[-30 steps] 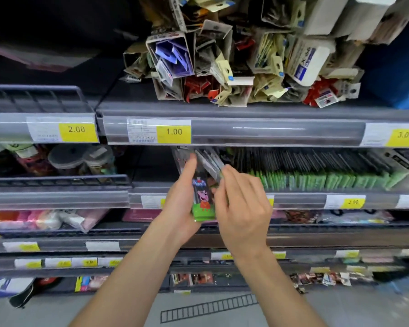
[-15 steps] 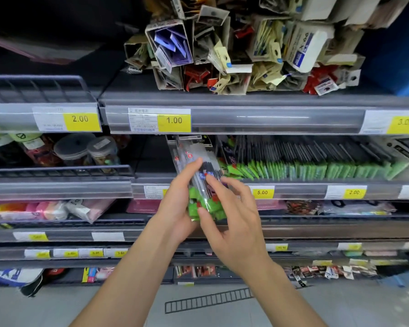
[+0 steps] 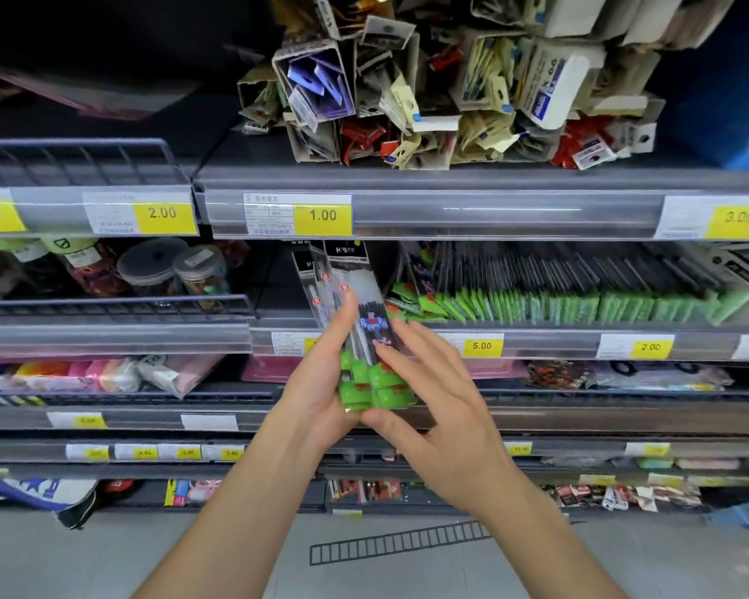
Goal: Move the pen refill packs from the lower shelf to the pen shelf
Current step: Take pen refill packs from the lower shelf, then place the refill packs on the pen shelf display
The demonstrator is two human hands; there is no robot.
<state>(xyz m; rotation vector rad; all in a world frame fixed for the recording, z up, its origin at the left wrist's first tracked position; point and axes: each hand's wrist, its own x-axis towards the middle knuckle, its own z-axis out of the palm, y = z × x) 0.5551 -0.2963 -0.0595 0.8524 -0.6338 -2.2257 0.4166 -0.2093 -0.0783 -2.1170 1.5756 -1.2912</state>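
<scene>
A bundle of clear pen refill packs (image 3: 364,335) with green bottoms and a cartoon label stands upright in front of the middle shelf. My left hand (image 3: 321,382) grips the bundle from the left, thumb up along its front. From the right, my right hand (image 3: 433,391) holds its lower part, fingers on the front and thumb under the bottom. More packs of the same kind (image 3: 558,296) stand in a long row on the middle shelf (image 3: 558,339) to the right.
The top shelf (image 3: 494,209) carries a heap of small cardboard packs. Round plastic tubs (image 3: 169,270) sit behind a wire rail at left. Lower shelves hold pink packets (image 3: 104,376) and small goods. The grey floor shows below.
Both hands have drawn the bundle out of the middle shelf and a little down and toward me. The right hand has shifted from the top of the packs to their lower right side.
</scene>
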